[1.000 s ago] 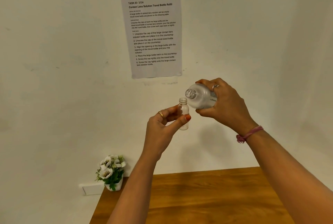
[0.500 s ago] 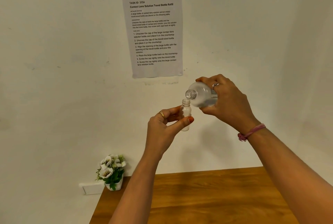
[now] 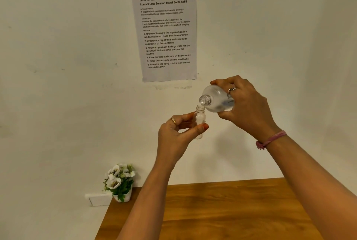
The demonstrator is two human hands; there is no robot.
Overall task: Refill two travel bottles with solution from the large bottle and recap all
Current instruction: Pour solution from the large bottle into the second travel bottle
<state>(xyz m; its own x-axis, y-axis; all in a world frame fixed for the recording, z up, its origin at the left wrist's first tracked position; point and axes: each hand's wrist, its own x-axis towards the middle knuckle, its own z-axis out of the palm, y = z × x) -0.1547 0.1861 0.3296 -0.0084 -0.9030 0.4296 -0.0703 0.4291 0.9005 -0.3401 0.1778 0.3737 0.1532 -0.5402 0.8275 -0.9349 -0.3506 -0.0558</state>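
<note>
My left hand [image 3: 176, 133] pinches a small clear travel bottle [image 3: 200, 118] upright between thumb and fingers, raised in front of the wall; its mouth is uncapped. My right hand [image 3: 245, 104] grips the large clear bottle [image 3: 216, 100], tipped on its side with its open neck pointing left, directly above the small bottle's mouth. The two mouths nearly touch. I cannot make out any stream of liquid. No caps and no second travel bottle are in view.
A wooden table [image 3: 231, 210] lies below my arms. A small white pot of flowers [image 3: 120, 181] stands at its back left corner beside a white wall socket [image 3: 98, 199]. A printed instruction sheet [image 3: 166, 33] hangs on the wall.
The large bottle has tipped further and come closer, so its neck now sits right over the small bottle's mouth. Both hands have stayed at about the same height.
</note>
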